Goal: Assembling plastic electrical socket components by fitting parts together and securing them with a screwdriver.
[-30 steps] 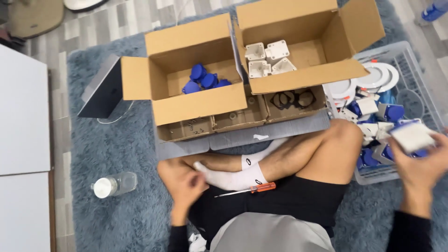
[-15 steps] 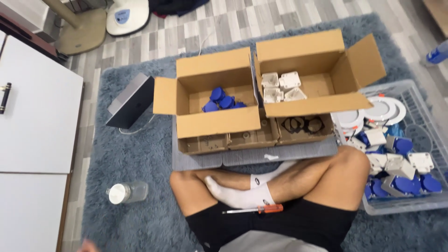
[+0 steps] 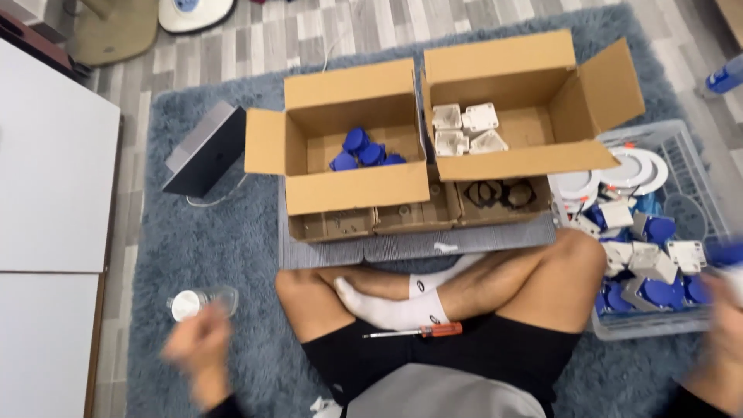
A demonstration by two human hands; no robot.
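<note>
Clear jar (image 3: 203, 300) just beyond blurred left hand (image 3: 195, 350)

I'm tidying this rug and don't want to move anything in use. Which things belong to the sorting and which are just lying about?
In use:
box of blue parts
box of white parts
crate of mixed parts
screwdriver on the lap
right hand, blurred, at the crate

Lying about:
clear jar by the left hand
grey box

Scene is lit evenly and brightly from above; shadows are soft, cast inside the cardboard boxes (image 3: 433, 131). No glare is seen. Left hand (image 3: 197, 352) and right hand (image 3: 724, 348) are smeared by motion blur; center is rendered sharp.
</note>
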